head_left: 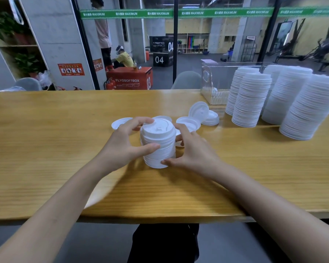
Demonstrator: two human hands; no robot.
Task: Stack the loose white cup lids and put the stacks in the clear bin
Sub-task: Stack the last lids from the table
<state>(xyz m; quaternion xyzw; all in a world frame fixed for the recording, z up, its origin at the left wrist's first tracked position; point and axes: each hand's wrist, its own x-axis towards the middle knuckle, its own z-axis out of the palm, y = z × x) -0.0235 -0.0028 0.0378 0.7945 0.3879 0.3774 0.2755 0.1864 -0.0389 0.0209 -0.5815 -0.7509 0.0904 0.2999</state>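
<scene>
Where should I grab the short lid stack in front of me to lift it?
Likely low on its sides, one hand each side. The short lid stack stands upright and unbound; the left hand and right hand flank it, the right thumb near the base.

wooden table, red plyo box, grey chair

The wooden tabletop carries a short stack of white lids straight ahead of me. A few loose lids lie scattered just behind it, tall lid stacks stand to my right, and a clear bin sits at the far edge behind them.
</scene>
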